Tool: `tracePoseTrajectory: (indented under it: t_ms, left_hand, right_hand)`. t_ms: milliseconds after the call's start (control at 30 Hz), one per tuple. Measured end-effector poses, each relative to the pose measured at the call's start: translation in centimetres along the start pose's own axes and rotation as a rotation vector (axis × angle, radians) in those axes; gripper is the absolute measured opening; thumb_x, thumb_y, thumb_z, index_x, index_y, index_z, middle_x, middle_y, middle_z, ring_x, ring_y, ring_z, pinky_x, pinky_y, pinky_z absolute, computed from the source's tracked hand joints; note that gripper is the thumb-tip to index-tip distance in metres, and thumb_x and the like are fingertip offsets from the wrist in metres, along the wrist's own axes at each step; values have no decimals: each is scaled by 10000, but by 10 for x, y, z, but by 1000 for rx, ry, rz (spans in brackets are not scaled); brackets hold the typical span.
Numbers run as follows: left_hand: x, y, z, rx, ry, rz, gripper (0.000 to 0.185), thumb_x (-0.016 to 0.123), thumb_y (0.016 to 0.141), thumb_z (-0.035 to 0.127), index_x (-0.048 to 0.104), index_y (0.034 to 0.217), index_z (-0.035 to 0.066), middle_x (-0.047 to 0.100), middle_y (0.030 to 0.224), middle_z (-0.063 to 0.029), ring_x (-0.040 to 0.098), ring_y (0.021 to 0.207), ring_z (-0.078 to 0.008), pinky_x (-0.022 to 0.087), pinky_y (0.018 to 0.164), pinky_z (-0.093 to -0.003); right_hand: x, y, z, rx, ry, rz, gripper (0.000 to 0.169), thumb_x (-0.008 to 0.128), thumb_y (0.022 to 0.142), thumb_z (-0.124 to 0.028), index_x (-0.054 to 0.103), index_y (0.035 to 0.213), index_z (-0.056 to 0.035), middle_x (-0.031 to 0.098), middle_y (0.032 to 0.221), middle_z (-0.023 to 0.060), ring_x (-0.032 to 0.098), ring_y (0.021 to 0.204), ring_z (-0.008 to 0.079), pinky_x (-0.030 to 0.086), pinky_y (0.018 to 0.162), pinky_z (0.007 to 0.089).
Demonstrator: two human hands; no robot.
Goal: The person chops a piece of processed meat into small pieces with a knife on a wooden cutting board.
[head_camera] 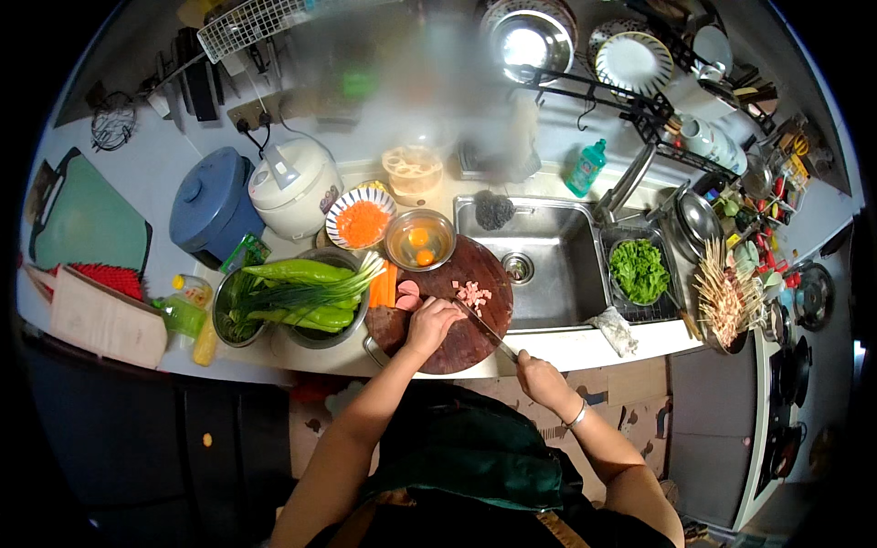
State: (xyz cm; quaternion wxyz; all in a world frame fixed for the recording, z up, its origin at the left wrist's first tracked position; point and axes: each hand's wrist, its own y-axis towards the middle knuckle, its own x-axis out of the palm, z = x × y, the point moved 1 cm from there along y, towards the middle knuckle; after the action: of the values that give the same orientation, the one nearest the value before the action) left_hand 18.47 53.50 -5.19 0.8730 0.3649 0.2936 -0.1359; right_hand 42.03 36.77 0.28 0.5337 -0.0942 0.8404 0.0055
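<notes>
On the round wooden cutting board [479, 349], my left hand [431, 325] presses down with curled fingers on a piece of pink sausage, mostly hidden under them. My right hand [541, 378] grips the handle of a kitchen knife [488, 330], its blade tip beside my left fingertips. Diced pink sausage [473, 294] lies just above the blade. Round sausage slices [408, 294] rest left of my left hand, next to carrot strips [382, 284]. A metal bowl with two cracked eggs [420, 240] stands on the board's upper left edge.
Left stand bowls with green peppers and scallions [308, 294], a plate of chopped carrot [362, 222] and a rice cooker [294, 188]. Right of the board is a steel sink [548, 240], with a cloth [614, 332] on its front edge, lettuce [638, 270] in a bowl and skewers [730, 294] beyond.
</notes>
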Motion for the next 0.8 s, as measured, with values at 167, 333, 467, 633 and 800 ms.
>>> tracePoseTrajectory:
  t_ms: [167,333,467,633,800]
  left_hand:
    - [-1,0,2,-13,10,-2,43,753,841,143,791,860,150,672,885,-12,639,867,-237,543,765,-365]
    - [-4,3,6,-24,-4,-32,58,756,835,128,791,869,159,663,877,-22,636,867,-246,539,777,-372]
    - [-4,1,-8,-59,-75,-74,268,814,768,98,755,1029,116,654,966,-66,620,954,-294,524,836,-389]
    - [-26,29,6,72,-182,-255,561,881,652,59,702,1183,93,639,1119,-85,574,1099,-330,487,966,-398]
    - [-15,31,-15,127,-199,-441,326,836,719,91,781,1037,134,689,1065,-24,605,1050,-267,501,958,-396]
  right_hand:
    - [-1,-2,-1,-36,-9,-10,114,535,961,-59,477,937,37,638,658,262,677,676,457,555,615,515]
    - [11,-16,9,-76,-114,22,89,533,924,-41,474,939,25,659,695,240,692,637,410,570,564,470]
    - [14,-22,11,-75,-151,20,82,536,917,-35,481,957,11,666,749,236,703,643,385,572,553,455]
    - [18,-25,23,-62,-350,15,105,543,915,-61,500,1007,-33,654,839,163,725,677,322,581,541,403]
    - [11,-19,33,-75,-453,101,158,604,880,-107,517,1008,-77,616,849,105,707,679,277,567,546,378]
